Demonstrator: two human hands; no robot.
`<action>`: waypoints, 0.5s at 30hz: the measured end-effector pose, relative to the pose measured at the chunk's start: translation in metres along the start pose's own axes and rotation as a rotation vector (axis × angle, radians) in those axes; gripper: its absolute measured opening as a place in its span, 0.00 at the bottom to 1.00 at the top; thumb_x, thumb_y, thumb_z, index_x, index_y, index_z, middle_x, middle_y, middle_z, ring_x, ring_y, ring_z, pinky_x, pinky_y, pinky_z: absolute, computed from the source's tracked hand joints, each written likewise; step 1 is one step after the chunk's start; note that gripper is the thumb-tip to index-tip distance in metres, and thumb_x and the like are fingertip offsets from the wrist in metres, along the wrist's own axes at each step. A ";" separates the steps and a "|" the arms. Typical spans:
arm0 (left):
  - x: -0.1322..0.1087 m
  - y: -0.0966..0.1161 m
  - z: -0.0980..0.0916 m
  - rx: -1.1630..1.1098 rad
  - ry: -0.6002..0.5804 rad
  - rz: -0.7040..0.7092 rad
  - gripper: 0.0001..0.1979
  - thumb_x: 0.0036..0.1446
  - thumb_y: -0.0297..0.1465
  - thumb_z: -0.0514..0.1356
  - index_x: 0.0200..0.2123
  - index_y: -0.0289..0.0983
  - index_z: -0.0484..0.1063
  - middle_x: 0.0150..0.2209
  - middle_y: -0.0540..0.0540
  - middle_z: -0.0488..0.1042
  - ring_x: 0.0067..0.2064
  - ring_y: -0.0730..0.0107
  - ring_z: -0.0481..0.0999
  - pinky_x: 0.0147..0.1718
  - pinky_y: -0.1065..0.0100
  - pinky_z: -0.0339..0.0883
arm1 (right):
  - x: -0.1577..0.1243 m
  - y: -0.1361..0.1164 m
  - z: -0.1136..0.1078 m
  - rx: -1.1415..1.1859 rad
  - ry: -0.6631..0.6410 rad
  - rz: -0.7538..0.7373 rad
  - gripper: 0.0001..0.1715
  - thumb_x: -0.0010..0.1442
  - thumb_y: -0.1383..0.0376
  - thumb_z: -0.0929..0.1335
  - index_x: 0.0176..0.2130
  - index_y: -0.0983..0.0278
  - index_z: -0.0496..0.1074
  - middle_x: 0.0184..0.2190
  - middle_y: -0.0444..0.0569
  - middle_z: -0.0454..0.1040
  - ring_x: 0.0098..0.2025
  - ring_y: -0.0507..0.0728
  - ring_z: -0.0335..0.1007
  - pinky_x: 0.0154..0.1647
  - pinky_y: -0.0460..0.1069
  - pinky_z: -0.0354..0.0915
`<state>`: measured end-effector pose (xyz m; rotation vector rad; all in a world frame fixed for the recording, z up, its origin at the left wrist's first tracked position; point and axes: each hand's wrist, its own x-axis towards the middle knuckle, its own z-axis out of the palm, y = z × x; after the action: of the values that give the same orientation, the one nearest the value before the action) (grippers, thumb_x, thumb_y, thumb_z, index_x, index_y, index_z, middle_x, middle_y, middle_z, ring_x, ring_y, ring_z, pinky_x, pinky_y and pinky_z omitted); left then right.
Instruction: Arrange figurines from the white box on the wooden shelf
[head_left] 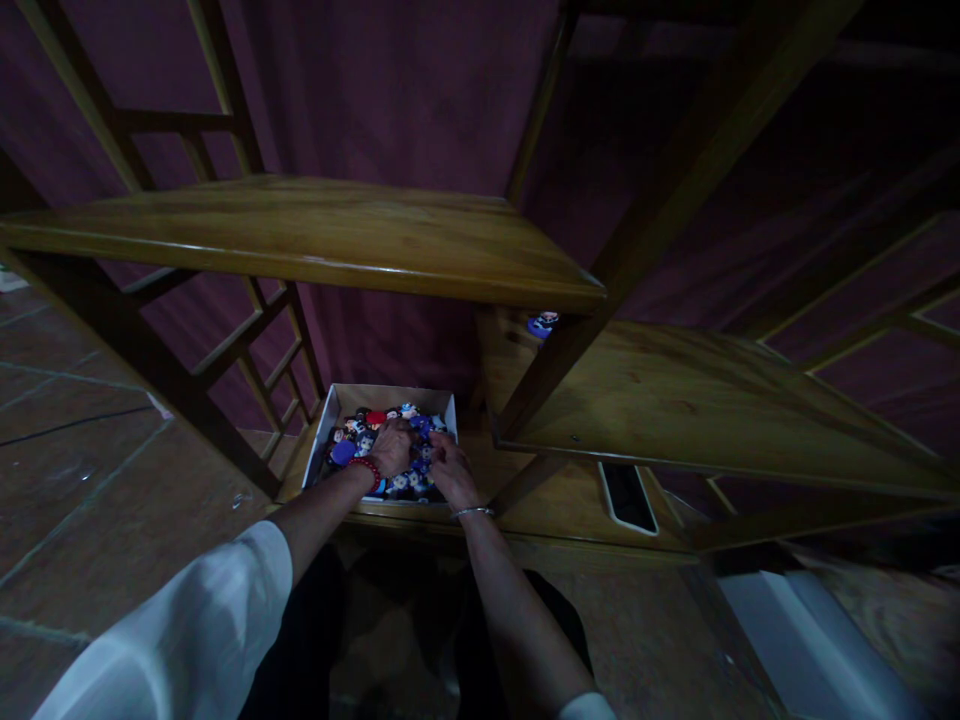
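A shallow white box point(454, 412) sits on the bottom shelf, filled with many small cartoon-like figures point(401, 482) in blue, red, black and white. My left hand point(391, 447), with a red bead bracelet at the wrist, reaches into the box. Its fingers curl down among the figures, and their tips are hidden. Just to its right, my right hand point(450, 470) wears a silver bangle and reaches over the box's right side. Its fingers bend inward towards the left hand. Dim light keeps me from making out what either hand grips.
Above the box runs a wooden shelf point(315, 235); a lower shelf board point(697, 390) extends to the right. One small figure point(544, 323) stands behind the slanted post point(555, 370). A phone point(628, 497) lies on the bottom shelf. At lower right is a pale box-like object point(810, 640).
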<state>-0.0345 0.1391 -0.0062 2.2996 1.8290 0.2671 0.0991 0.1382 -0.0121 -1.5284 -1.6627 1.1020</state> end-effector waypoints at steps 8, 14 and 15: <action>-0.001 0.005 -0.001 -0.027 -0.025 -0.046 0.15 0.48 0.30 0.54 0.41 0.37 0.71 0.44 0.39 0.67 0.51 0.57 0.60 0.50 0.59 0.51 | 0.001 0.000 0.000 0.065 -0.037 0.061 0.24 0.51 0.71 0.57 0.48 0.63 0.64 0.45 0.48 0.69 0.43 0.52 0.67 0.42 0.47 0.65; -0.005 0.009 0.000 -0.001 -0.019 -0.078 0.13 0.48 0.28 0.53 0.38 0.35 0.71 0.45 0.40 0.67 0.50 0.59 0.61 0.53 0.57 0.46 | -0.002 -0.001 -0.005 -0.039 0.000 0.036 0.22 0.52 0.71 0.58 0.46 0.66 0.66 0.44 0.51 0.70 0.44 0.53 0.66 0.46 0.47 0.62; -0.006 0.009 0.001 -0.016 -0.010 -0.091 0.13 0.48 0.27 0.53 0.38 0.34 0.71 0.45 0.40 0.67 0.50 0.60 0.61 0.53 0.57 0.45 | -0.003 -0.001 -0.005 -0.059 0.011 0.029 0.21 0.51 0.71 0.58 0.45 0.66 0.67 0.43 0.51 0.70 0.45 0.54 0.66 0.47 0.48 0.61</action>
<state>-0.0269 0.1316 -0.0046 2.1958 1.9129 0.2558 0.1038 0.1358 -0.0090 -1.5979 -1.6841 1.0663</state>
